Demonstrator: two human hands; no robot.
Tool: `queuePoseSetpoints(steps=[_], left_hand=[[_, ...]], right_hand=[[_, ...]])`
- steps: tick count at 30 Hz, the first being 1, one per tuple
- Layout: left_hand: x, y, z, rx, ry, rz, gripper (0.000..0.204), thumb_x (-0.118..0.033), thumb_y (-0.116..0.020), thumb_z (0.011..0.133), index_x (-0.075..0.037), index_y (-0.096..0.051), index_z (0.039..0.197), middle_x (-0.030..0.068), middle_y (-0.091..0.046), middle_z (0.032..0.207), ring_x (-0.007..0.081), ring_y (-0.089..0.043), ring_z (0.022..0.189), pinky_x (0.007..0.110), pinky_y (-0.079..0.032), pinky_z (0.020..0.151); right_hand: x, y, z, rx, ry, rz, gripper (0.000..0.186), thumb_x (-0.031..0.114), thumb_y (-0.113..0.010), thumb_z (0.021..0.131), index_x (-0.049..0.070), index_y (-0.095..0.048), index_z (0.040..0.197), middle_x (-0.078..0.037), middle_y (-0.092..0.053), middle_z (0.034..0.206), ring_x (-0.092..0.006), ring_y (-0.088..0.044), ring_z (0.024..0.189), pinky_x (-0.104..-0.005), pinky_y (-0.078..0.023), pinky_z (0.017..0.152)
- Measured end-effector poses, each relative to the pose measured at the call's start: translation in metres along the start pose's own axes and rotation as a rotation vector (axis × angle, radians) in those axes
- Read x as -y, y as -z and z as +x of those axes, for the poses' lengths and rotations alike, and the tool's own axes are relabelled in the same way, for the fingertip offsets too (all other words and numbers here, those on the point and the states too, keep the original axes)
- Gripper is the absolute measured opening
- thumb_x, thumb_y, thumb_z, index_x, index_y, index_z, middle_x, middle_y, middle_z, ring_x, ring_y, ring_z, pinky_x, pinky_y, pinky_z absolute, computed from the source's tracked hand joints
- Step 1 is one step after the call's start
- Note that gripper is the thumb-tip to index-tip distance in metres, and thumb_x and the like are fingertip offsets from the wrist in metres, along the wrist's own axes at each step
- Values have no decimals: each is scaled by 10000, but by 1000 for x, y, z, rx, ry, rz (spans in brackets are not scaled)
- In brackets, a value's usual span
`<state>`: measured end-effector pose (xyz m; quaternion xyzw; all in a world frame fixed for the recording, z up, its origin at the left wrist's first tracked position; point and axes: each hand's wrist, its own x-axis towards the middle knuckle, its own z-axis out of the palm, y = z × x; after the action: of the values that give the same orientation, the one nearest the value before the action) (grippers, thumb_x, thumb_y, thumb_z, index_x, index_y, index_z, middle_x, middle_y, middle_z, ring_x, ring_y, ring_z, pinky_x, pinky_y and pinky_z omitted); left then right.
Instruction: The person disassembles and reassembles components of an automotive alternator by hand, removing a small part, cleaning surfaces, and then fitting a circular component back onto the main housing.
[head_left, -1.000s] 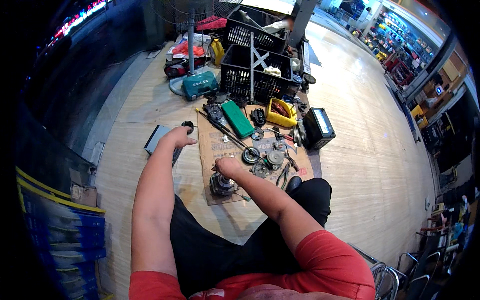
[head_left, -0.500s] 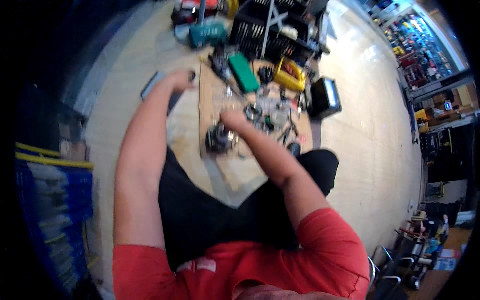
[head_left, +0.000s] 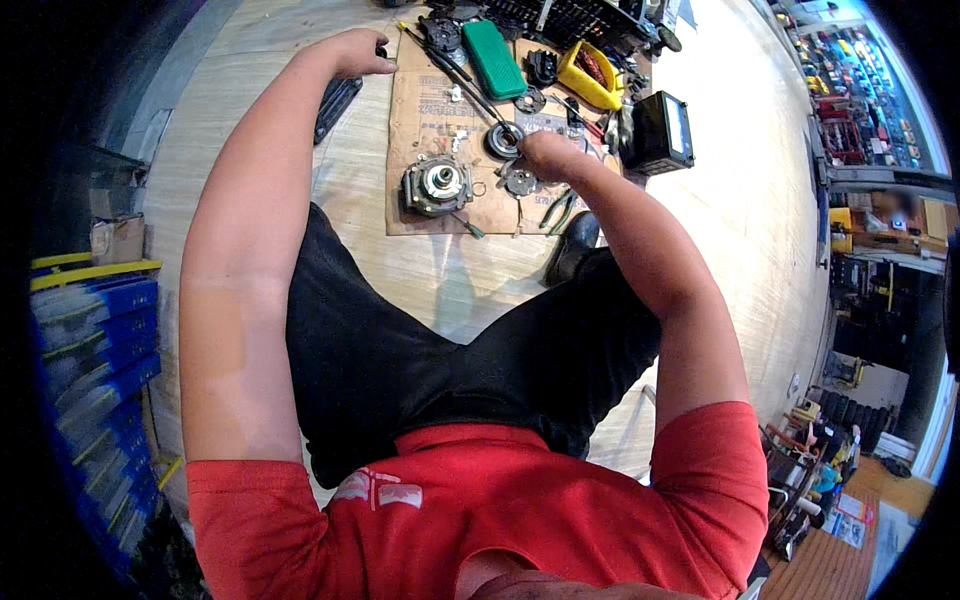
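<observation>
My left hand [head_left: 358, 55] reaches to the cardboard’s upper left, fingers curled around something dark I cannot make out, above a long dark object [head_left: 336, 108] on the floor. My right hand [head_left: 550, 157] has its fingers curled on the rim of a black ring [head_left: 499, 144], where long dark rods [head_left: 463, 75] end. Just below the ring lies a metal disc [head_left: 520, 182]. Left of them, a round metal housing [head_left: 432, 187] with a central hub stands uncovered on the cardboard [head_left: 410, 140]. Pliers [head_left: 557, 212] lie near the cardboard’s lower edge.
Beyond my hands are a green case [head_left: 493, 58], a yellow tray [head_left: 575, 80] with parts and black crates [head_left: 560, 20]. A black battery [head_left: 660, 133] stands right. Blue stacked bins [head_left: 95, 355] line the left; my crossed-over black trousers [head_left: 400, 360] fill the foreground.
My right hand has moved rightward from atop the metal housing to the black ring, uncovering the housing. The view has tilted, so the cardboard now sits higher. My left hand still reaches upper left.
</observation>
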<state>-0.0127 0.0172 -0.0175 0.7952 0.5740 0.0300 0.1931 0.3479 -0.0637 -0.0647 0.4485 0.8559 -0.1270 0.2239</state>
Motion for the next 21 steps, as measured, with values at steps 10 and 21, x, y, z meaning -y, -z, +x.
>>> queuePoseSetpoints(steps=[10, 21], left_hand=[[0, -3, -2, 34, -16, -44, 573, -331, -719, 812, -11, -557, 1258, 194, -648, 1147, 310, -626, 1031, 377, -472, 912], [-4, -6, 2, 63, 15, -98, 576, -318, -725, 813, -3, -549, 1262, 192, -659, 1121, 289, -634, 982, 371, -480, 891]], right_hand=[[47, -38, 17, -34, 134, -62, 178, 152, -568, 856, 55, -664, 969, -162, -690, 970, -335, -670, 918, -433, -538, 748], [42, -43, 23, -55, 261, -117, 168, 124, -562, 808, 65, -685, 906, -153, -686, 956, -333, -674, 892, -424, -540, 743]])
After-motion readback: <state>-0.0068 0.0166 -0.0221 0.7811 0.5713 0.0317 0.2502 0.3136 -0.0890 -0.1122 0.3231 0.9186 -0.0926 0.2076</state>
